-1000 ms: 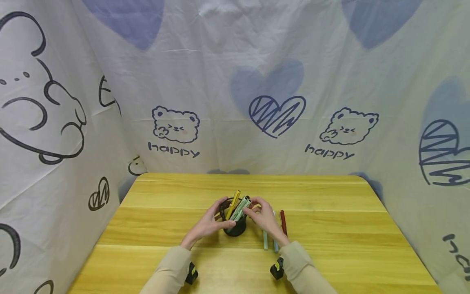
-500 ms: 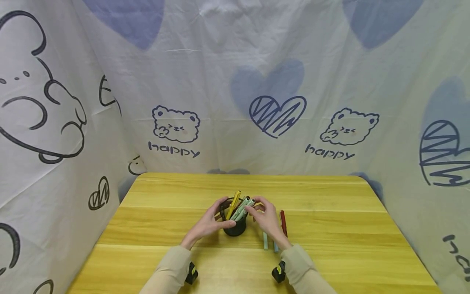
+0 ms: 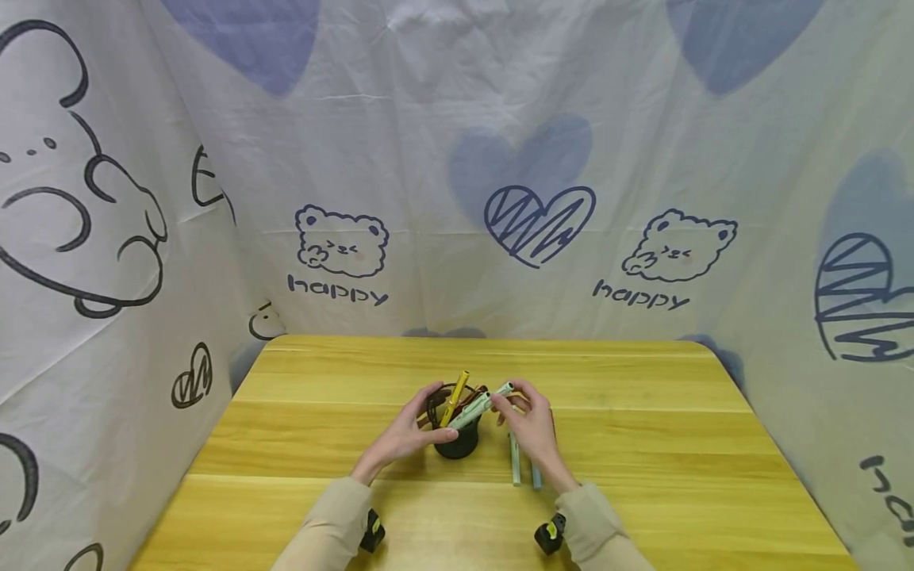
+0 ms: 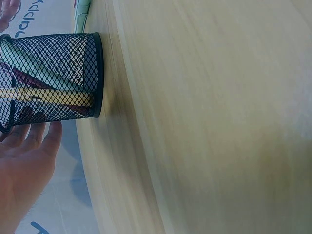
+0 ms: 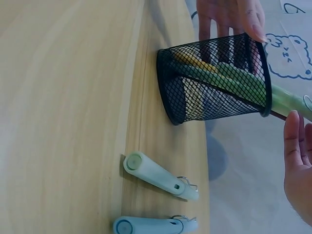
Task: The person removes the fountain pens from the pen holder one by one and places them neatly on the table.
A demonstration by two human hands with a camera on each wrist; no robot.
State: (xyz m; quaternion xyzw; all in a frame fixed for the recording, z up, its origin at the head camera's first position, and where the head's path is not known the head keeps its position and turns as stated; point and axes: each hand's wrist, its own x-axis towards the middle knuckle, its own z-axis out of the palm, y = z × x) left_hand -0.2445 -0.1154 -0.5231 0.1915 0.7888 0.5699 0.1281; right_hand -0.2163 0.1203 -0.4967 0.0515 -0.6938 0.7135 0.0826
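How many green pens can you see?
3: a green pen in the mesh cup, another pinched by the right hand, a third on the table. More may be hidden inside.

The mesh cup (image 3: pixel 457 449) is black, the pens mint green (image 3: pixel 471 411), 1 yellow pen (image 3: pixel 454 401), 1 pale blue pen (image 5: pixel 151 225), 1 slim pen (image 5: pixel 278 115) apparently dark red. Yellow wood-grain table (image 3: pixel 643 452); white curtain (image 3: pixel 428 182), blue hearts (image 3: pixel 524 155).

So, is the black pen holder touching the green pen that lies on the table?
Apart: the right wrist view shows bare table between the pen holder and the green pen.
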